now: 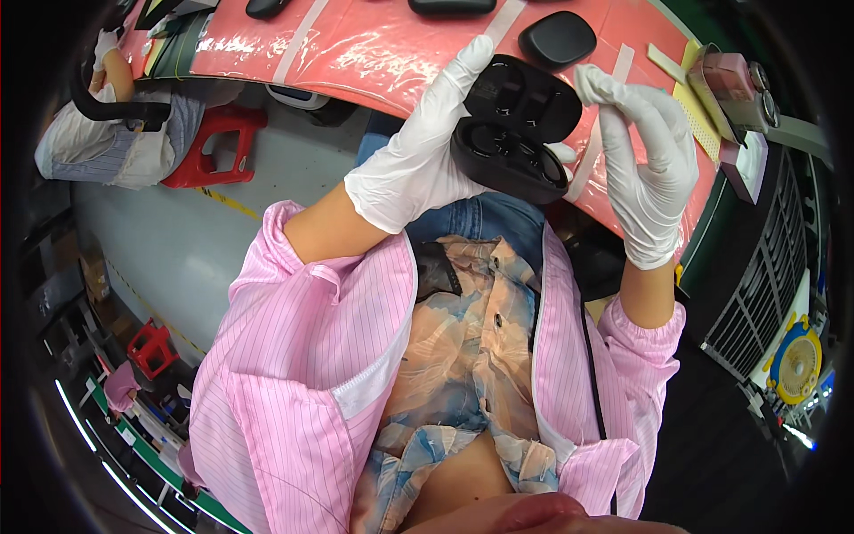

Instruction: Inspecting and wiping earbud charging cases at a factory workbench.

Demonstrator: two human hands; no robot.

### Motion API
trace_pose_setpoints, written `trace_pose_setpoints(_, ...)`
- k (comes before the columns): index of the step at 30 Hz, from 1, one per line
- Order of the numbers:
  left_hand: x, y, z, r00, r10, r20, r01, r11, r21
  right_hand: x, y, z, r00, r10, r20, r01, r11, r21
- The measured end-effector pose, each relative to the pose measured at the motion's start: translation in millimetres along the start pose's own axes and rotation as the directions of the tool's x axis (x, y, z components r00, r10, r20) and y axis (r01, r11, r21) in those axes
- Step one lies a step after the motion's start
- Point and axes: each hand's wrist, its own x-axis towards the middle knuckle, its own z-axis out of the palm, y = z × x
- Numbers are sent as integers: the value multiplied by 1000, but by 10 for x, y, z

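Observation:
My left hand [425,147], in a white glove, holds a black earbud case [507,158] over the table's near edge. The case's lid [519,96] stands up, and dark rounded shapes, seemingly earbuds, sit in the base. To the right of the case is my right hand [645,147], also gloved and raised, touching nothing else I can see. Its thumb and index finger are pinched together; whether something small is between them is hidden. A closed black case [558,41] lies on the table just beyond the open one.
The table has a pink covering [374,53] with pale tape strips. More black cases [452,5] lie at its far side. A holder with a pink block [725,76] stands at the right edge, above a black grille [756,267]. A co-worker [116,133] sits at left near a red stool [218,147].

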Motion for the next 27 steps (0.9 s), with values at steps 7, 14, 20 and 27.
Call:
trace_pose_setpoints(7, -40, -70, 14, 975, 163, -149, -127, 965, 229, 146, -369, -40, 824, -156, 545, 162, 986, 38)
trace_pose_setpoints(14, -28, -65, 67, 999, 46, -30, -46, 999, 7, 182, -108, -176, 968, -73, 241, 104, 987, -121)
trace_pose_setpoints(20, -76, -76, 167, 978, 58, -200, -40, 995, 90, 204, -156, -76, 786, -168, 595, 237, 971, -40)
trace_pose_setpoints(27, 44, -78, -66, 991, -75, -115, 75, 997, -7, -146, 112, -429, 895, 273, 352, -258, 962, -91)
